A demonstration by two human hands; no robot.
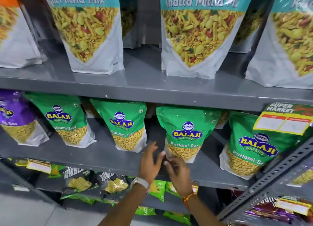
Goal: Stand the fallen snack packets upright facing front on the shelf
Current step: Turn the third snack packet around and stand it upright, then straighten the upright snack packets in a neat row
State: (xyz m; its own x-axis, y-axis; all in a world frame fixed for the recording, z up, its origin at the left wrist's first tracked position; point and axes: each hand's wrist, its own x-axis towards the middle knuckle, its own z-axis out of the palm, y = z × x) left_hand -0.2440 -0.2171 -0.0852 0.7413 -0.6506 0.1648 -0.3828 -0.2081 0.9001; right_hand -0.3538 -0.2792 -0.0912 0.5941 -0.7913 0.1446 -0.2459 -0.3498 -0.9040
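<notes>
Several green Ratlami Sev packets stand upright, labels to the front, on the middle grey shelf (108,155). One of them, the centre-right packet (185,132), stands just beyond my hands. My left hand (150,163) is open with fingers spread, just left of that packet's lower corner. My right hand (177,170) is open below the packet's bottom edge, fingertips close to its clear lower part. Both hands are blurred and neither grips anything. Other green packets stand at the left (66,119), centre (126,124) and right (252,144).
Tall Khatta Mitha Mix pouches (201,32) stand on the upper shelf. A purple packet (17,117) stands at the far left. Black chip bags (79,183) and small green packets (158,188) lie on the lower shelf. A yellow price tag (284,119) hangs at right, beside a slotted upright (271,180).
</notes>
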